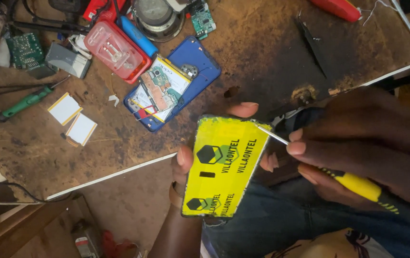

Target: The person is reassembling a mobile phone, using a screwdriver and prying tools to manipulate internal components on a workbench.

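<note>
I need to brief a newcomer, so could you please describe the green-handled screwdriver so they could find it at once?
Start at the worn brown wooden workbench and go to its left edge. The green-handled screwdriver lies there slantwise, left of two small white cards; it is the only green-handled tool there.

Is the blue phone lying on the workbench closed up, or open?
Open. The blue phone lies back cover off, with its green circuit board and white battery exposed.
</note>
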